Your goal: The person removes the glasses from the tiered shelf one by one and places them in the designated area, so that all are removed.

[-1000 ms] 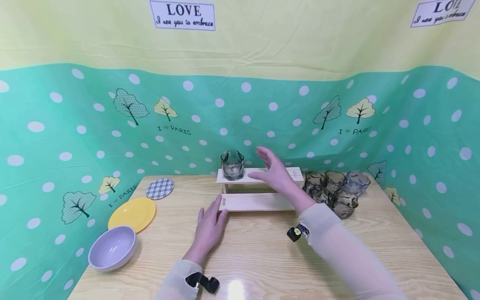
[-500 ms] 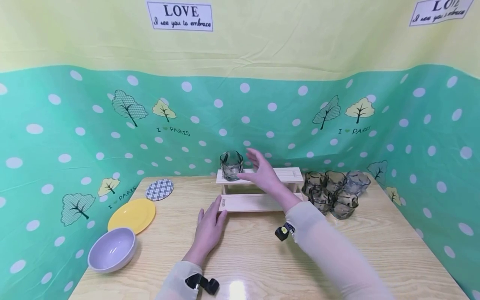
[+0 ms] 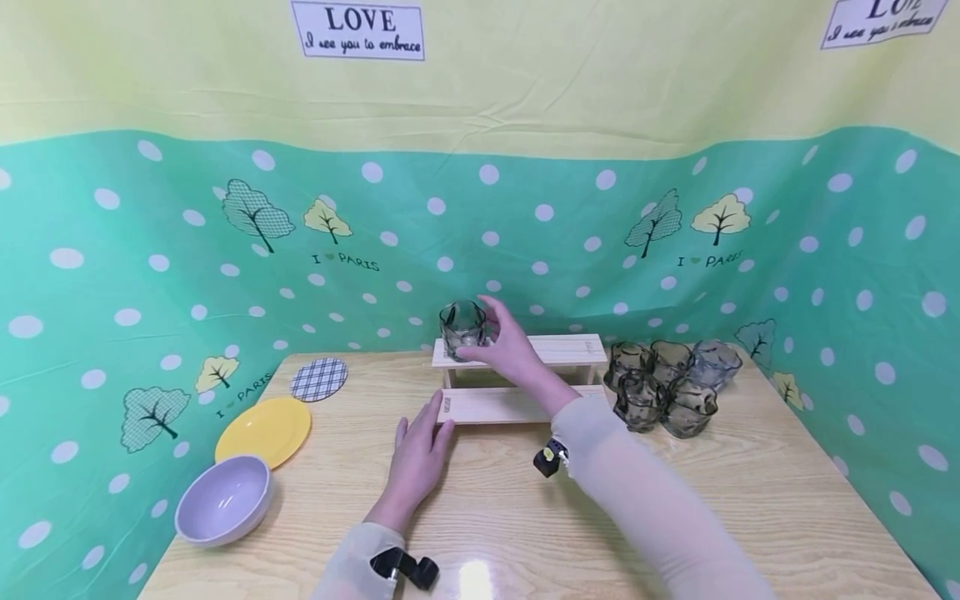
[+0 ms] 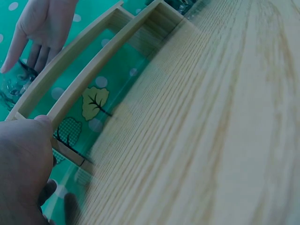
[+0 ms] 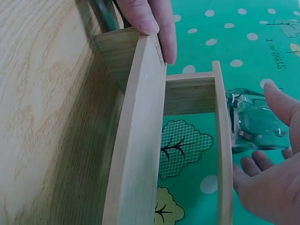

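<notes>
A smoky, wavy-sided glass tumbler (image 3: 462, 329) stands at the left end of the top tier of a two-tier wooden shelf (image 3: 517, 406). My right hand (image 3: 510, 346) is beside that glass, thumb toward its front and fingers toward its back right. In the right wrist view, the thumb and spread fingers frame the tumbler (image 5: 255, 119) without closing round it. My left hand (image 3: 418, 458) rests at the left front corner of the lower tier, fingers extended. The left wrist view shows the left thumb (image 4: 43, 121) on the board's edge.
Several more dark wavy glasses (image 3: 663, 383) cluster right of the shelf. Along the left side lie a purple bowl (image 3: 225, 500), a yellow plate (image 3: 266, 429) and a plaid round mat (image 3: 319, 379). A green dotted cloth (image 3: 360, 317) hangs behind the wooden table (image 3: 480, 508).
My right hand has moved left over the top tier, up to the glass tumbler. The left hand stays at the shelf corner, and the glass has not moved.
</notes>
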{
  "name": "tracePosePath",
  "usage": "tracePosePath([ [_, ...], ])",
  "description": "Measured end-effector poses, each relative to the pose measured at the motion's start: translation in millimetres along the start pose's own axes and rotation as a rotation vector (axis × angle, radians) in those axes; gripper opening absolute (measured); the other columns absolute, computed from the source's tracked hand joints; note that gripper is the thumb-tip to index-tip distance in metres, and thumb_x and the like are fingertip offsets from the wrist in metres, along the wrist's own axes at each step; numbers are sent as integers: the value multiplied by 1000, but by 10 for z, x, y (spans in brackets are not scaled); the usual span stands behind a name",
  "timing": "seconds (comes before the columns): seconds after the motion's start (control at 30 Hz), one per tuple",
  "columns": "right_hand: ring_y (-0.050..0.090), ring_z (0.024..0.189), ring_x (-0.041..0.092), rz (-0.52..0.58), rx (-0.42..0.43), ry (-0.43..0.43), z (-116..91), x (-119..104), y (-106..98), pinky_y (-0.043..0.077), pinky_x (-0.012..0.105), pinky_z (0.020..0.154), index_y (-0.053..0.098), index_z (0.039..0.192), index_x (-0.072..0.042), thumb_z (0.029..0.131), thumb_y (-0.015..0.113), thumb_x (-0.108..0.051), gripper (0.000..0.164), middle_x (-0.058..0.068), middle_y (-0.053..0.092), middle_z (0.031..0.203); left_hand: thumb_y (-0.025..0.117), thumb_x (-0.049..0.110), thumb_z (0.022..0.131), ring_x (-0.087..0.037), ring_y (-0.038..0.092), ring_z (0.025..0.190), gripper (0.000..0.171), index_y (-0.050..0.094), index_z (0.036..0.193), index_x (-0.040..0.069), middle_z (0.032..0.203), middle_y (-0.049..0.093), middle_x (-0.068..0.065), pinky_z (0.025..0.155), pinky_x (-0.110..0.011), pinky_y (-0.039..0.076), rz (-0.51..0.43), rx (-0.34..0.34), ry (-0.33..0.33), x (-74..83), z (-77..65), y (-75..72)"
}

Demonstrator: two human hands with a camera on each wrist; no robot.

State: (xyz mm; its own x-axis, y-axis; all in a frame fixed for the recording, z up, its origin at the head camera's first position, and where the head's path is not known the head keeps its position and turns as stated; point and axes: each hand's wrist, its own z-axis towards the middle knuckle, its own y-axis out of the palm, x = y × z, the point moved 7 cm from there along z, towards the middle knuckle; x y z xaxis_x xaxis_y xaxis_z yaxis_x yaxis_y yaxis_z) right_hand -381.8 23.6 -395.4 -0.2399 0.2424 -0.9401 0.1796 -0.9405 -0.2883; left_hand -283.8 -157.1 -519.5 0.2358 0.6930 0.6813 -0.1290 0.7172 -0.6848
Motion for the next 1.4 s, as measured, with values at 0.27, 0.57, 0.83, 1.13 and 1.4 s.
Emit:
tracePosePath([
  [0.27,46,154,35,-48,24,3,61,69,63,39,51,128,31,174,-27,87,98,-19,110,12,44,170,55,29,118,-38,41,159,63,34,174,10,171,45,-18,134,-67,5,-4,0,0,3,-5,3],
  [0.57,43,156,37,-89,28,-1,82,75,106,37,56,128,30,174,-29,88,98,-23,110,11,41,172,54,30,119,-37,40,159,63,33,174,11,172,44,-17,134,-66,5,-8,-1,-1,-1,-10,-10],
  [0.83,45,154,38,-97,50,4,83,100,116,39,57,127,32,174,-29,89,97,-26,107,12,45,170,53,32,119,-37,40,160,63,34,174,9,172,44,-17,133,-68,5,-7,2,7,-15,-10,-4],
  [1.13,48,152,42,-133,85,36,62,65,135,41,61,124,32,173,-29,89,97,-30,107,16,46,169,55,29,118,-38,41,159,63,34,174,8,171,44,-18,133,-68,5,-6,3,8,7,0,-5],
  [1.4,48,152,41,-131,93,30,33,45,143,41,61,124,32,173,-30,90,96,-31,105,16,47,169,55,28,118,-39,41,159,63,34,173,8,171,45,-18,133,-68,5,-7,3,11,19,-3,-12],
])
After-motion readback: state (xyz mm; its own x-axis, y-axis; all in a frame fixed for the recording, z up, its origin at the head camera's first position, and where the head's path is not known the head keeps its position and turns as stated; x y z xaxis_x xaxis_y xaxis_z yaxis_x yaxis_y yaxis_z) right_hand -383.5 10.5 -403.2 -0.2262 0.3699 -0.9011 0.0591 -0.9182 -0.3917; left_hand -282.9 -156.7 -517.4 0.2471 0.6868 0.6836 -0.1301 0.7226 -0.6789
